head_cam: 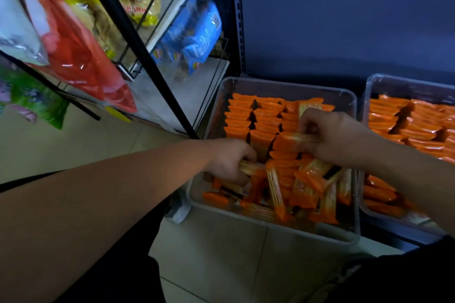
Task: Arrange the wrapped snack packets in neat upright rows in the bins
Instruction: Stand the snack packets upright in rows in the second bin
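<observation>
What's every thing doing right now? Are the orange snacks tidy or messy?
Left hand: grips one of the front packets.
Right hand: grips a small bunch of packets next to the rows.
Back packets: standing in neat rows.
Front packets: jumbled, lying every way.
Near bin: open, only partly tidy.
Right bin: open, mostly in rows, some packets flat in front.
</observation>
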`<state>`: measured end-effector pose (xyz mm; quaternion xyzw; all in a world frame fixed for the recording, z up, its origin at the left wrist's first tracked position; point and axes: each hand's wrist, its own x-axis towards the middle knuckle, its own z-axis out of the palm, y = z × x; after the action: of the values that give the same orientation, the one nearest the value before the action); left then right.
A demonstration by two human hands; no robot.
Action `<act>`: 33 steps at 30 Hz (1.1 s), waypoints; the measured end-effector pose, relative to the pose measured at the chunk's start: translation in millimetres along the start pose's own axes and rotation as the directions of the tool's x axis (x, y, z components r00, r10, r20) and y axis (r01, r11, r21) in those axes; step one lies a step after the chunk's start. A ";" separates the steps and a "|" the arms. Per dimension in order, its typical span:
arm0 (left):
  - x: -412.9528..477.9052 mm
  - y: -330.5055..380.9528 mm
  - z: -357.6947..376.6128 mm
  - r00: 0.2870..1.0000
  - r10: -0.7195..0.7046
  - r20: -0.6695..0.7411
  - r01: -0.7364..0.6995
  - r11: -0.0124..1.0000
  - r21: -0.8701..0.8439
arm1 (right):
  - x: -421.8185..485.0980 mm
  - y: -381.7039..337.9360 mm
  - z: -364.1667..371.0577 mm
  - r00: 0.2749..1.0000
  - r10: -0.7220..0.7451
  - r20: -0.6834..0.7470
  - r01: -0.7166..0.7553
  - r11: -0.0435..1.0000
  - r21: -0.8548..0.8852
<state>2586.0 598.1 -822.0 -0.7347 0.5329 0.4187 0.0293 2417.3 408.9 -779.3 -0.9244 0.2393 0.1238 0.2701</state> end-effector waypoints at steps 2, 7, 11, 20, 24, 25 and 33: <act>-4.9 4.1 -4.9 0.999 0.012 -0.037 -0.011 0.999 0.030 | -3.8 -1.9 -3.3 0.999 -0.019 -0.046 0.023 0.996 0.090; -11.8 18.0 -8.5 0.980 0.171 -0.105 -0.170 0.985 0.025 | -15.1 -1.9 -12.5 0.991 -0.047 -0.126 0.068 0.984 0.167; -13.1 27.9 3.5 0.965 0.250 -0.079 -0.241 0.964 0.113 | -23.8 10.4 -18.2 0.983 -0.002 -0.184 0.047 0.970 0.240; -32.2 43.0 -9.7 0.976 0.186 -0.111 -0.188 0.982 -0.016 | -14.8 28.4 -27.1 0.952 0.174 -0.252 -0.096 0.950 0.296; -54.4 32.9 -35.8 0.954 0.017 -0.299 -0.132 0.921 -0.367 | -5.7 28.5 -22.5 0.950 0.221 -0.219 -0.209 0.975 0.078; -56.2 29.6 -42.6 0.933 -0.047 -0.358 -0.132 0.879 -0.459 | -4.3 28.9 -21.7 0.947 0.209 -0.243 -0.195 0.977 0.081; -25.4 57.9 -65.7 0.883 -0.156 -0.443 -0.224 0.689 -0.689 | -9.3 -2.8 -34.0 0.980 -0.106 -0.166 0.172 0.874 0.455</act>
<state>2575.6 560.3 -739.6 -0.7539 0.3288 0.4046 -0.3998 2414.2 395.5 -746.8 -0.8532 0.2127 -0.0205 0.4757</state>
